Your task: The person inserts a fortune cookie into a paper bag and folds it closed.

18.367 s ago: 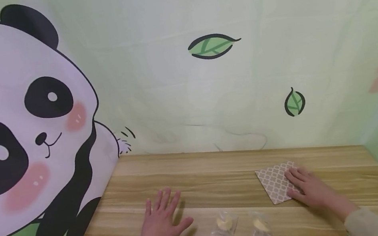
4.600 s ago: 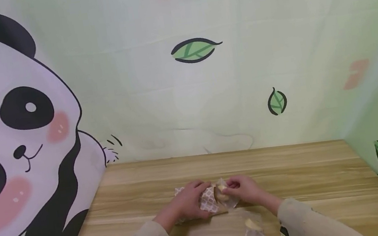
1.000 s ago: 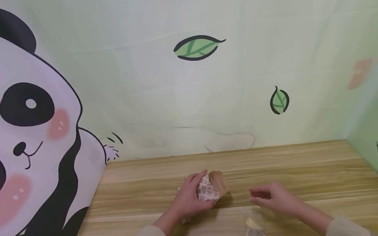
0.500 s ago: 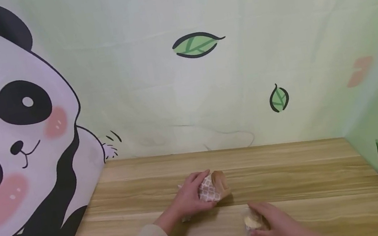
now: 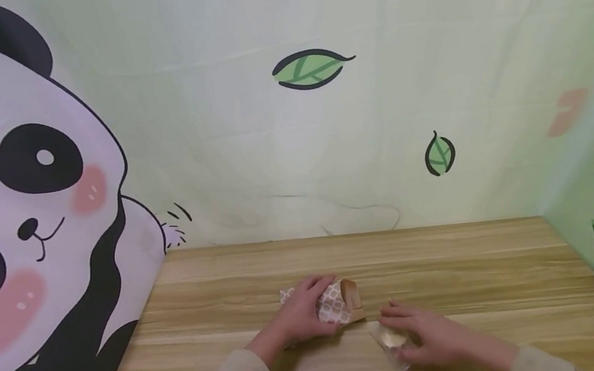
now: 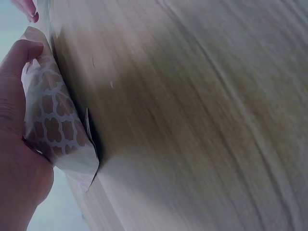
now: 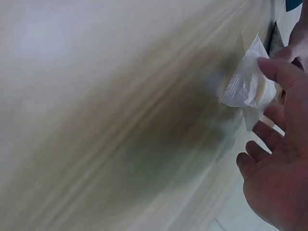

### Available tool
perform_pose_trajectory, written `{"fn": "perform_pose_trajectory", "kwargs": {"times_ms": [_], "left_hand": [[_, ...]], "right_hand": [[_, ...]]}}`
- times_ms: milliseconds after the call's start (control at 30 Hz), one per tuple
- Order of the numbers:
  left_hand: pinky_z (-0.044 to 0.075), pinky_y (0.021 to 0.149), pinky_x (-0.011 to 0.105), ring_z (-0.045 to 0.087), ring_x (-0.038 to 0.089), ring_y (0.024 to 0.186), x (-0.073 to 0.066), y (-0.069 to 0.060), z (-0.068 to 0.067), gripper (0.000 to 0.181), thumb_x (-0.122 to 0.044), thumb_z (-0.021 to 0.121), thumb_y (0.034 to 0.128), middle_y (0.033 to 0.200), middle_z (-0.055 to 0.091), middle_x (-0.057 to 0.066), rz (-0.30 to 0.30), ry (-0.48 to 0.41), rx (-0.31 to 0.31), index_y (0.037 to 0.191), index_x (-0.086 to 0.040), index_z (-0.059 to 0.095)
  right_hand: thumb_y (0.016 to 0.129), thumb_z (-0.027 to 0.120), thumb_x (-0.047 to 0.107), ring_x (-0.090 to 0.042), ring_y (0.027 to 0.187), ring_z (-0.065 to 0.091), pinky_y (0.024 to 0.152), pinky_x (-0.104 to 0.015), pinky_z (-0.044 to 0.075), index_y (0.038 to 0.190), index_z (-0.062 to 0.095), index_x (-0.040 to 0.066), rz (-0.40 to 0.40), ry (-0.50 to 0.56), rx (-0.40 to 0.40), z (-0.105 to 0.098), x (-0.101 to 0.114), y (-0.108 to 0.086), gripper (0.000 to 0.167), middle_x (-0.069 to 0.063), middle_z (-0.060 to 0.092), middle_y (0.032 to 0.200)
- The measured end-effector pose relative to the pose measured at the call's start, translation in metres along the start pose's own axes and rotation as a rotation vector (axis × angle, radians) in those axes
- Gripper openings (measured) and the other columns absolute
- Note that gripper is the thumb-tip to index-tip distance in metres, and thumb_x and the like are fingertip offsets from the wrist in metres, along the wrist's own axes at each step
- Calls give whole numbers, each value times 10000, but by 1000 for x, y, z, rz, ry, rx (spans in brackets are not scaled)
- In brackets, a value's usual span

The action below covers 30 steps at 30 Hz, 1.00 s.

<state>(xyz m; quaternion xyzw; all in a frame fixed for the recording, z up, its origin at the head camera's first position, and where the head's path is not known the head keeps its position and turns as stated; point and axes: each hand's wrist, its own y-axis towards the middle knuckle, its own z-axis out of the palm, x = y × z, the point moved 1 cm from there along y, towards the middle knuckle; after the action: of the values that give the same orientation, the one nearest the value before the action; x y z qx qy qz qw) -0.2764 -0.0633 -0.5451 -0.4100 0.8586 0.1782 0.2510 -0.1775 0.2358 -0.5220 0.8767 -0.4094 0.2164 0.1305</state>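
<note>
My left hand (image 5: 305, 312) grips a small brown paper bag (image 5: 334, 304) with a white lattice pattern, low over the table. The bag bulges, and its mouth gapes toward the right. In the left wrist view my thumb lies across the patterned bag (image 6: 55, 118). Just right of the mouth, my right hand (image 5: 434, 332) pinches a clear-wrapped pale yellow piece (image 5: 392, 338), like a small biscuit or cake. The right wrist view shows the crimped clear wrapper (image 7: 246, 84) between thumb and fingers. What the bag holds is hidden.
Both hands work over a wood-grain table (image 5: 240, 269). Behind it hangs a pale green cloth backdrop (image 5: 247, 154) printed with a panda (image 5: 112, 249) and leaves.
Earlier the bag lay flat and two wrapped pieces lay on the table. One was later at the bag's mouth and is now out of sight. My right hand has picked up the other.
</note>
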Motion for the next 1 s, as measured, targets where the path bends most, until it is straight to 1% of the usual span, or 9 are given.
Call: {"fn": "perform_pose_trajectory", "kwargs": {"times_ms": [167, 267, 333, 467, 567, 667, 833, 933, 1000], "left_hand": [[488, 1109, 548, 543, 339, 1346, -1, 1, 1, 1039, -385, 937, 746, 1551, 502, 152, 11, 33, -1, 1632, -146, 449], [490, 1109, 542, 546, 336, 1344, -1, 2, 2, 1033, -386, 935, 746, 1541, 509, 156, 7, 43, 0, 1628, -141, 455], [493, 1105, 541, 549, 337, 1337, -1, 2, 2, 1032, -385, 937, 747, 1535, 510, 161, 6, 44, 2, 1626, -138, 457], [497, 1103, 545, 553, 339, 1327, -2, 3, 1, 1035, -370, 944, 747, 1530, 508, 171, 5, 45, 6, 1625, -125, 454], [501, 1100, 544, 559, 342, 1321, -2, 2, 0, 1034, -360, 947, 743, 1522, 516, 177, 10, 54, 0, 1621, -117, 458], [504, 1096, 542, 563, 341, 1320, -1, 3, -1, 1026, -365, 941, 745, 1520, 522, 174, 12, 66, -4, 1619, -125, 461], [503, 1099, 536, 559, 335, 1328, 1, 3, 0, 1021, -380, 932, 755, 1520, 524, 170, 22, 73, -3, 1624, -136, 456], [503, 1101, 535, 557, 338, 1332, 0, 2, 0, 1023, -385, 928, 759, 1518, 522, 175, 35, 73, -2, 1628, -134, 451], [501, 1103, 535, 553, 340, 1339, 0, 2, 1, 1024, -390, 925, 764, 1522, 518, 175, 39, 75, 0, 1632, -137, 445]], "right_hand": [[939, 736, 262, -485, 1510, 394, 1144, -690, 399, 1559, 536, 36, 25, -8, 61, -5, -4, 5, 690, -208, 459, 1636], [940, 690, 216, -464, 1540, 355, 1169, -689, 366, 1598, 480, 42, 55, 25, 66, -6, -4, 5, 712, -201, 408, 1672], [973, 672, 219, -465, 1536, 362, 1177, -687, 353, 1609, 448, 19, 80, 50, 34, -6, -4, 2, 703, -217, 395, 1674], [1046, 673, 339, -502, 1449, 467, 1156, -696, 380, 1589, 440, -36, 184, 114, -89, -6, -2, -5, 699, -267, 492, 1586], [1022, 716, 424, -485, 1361, 558, 1126, -669, 435, 1550, 476, -61, 283, 172, -179, -4, -3, -7, 756, -270, 578, 1496], [989, 766, 409, -435, 1290, 632, 1091, -615, 492, 1507, 514, -88, 335, 217, -233, -1, -5, -6, 760, -268, 626, 1438], [924, 837, 395, -408, 1223, 681, 1058, -589, 525, 1465, 541, -111, 332, 225, -260, 4, -9, -3, 797, -276, 659, 1377], [901, 855, 399, -375, 1170, 694, 1023, -561, 556, 1434, 571, -108, 301, 193, -260, 6, -9, -1, 789, -239, 695, 1315], [900, 858, 379, -333, 1118, 701, 981, -503, 586, 1404, 595, -110, 272, 196, -258, 7, -9, 1, 750, -205, 717, 1266]]}}
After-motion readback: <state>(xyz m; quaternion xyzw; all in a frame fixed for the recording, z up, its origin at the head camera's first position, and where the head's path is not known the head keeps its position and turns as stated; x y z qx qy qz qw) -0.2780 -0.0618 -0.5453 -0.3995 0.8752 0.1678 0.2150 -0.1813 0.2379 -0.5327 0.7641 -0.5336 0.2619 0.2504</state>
